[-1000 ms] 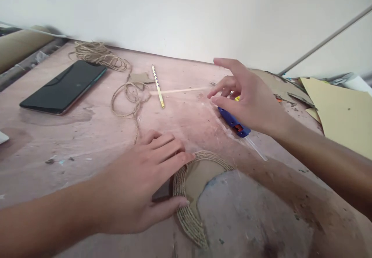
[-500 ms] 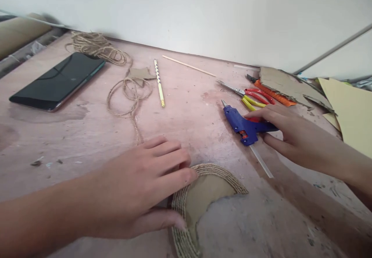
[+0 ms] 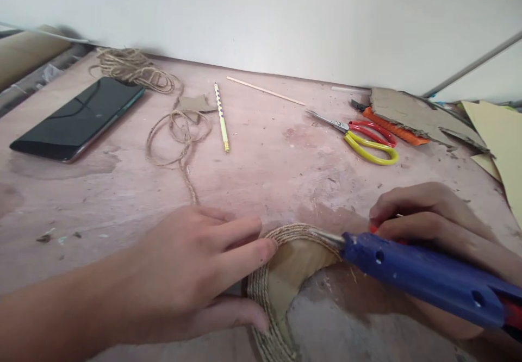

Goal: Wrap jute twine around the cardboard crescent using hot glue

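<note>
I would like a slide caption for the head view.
Left hand on a twine-edged cardboard crescent; right hand holding a blue glue gun, nozzle near the twine.

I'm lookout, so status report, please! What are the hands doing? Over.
Left hand on twine-edged cardboard crescent. Right hand holding glue gun, nozzle at the twine. Scissors beyond, out of the way.

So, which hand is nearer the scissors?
Right hand: it holds the glue gun, on the near side of the scissors. Left hand: farther off, on the crescent, to their near left.
</note>
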A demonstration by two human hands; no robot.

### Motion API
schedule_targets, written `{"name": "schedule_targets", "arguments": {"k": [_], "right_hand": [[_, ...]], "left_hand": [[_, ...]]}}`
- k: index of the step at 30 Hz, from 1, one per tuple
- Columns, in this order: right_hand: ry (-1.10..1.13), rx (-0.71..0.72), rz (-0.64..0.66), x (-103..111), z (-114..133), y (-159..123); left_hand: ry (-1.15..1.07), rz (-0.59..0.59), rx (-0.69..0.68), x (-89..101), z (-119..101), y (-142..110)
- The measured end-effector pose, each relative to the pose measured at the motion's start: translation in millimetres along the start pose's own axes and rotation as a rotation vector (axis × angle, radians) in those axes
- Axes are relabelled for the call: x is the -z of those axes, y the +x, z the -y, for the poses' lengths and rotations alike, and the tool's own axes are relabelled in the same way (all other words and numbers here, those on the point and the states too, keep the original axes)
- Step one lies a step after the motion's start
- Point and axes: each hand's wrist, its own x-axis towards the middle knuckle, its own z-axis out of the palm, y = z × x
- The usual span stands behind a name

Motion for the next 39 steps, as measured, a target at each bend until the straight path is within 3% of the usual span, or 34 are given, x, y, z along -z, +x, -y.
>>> {"name": "schedule_targets", "arguments": {"k": [5, 19, 39], "right_hand": [[0.222, 0.060, 0.036, -13.1, -1.8, 4.0], [0.087, 0.182, 0.099, -20.1, -1.7, 9.9], [0.126, 0.172, 0.103, -25.5, -1.9, 10.3]], "left_hand": [[0.005, -0.052, -0.046, 2.4, 2.1, -4.8], [0.054, -0.030, -0.081, -0.7, 2.8, -2.7], [0.014, -0.048, -0.086, 1.4, 1.3, 0.6]]}}
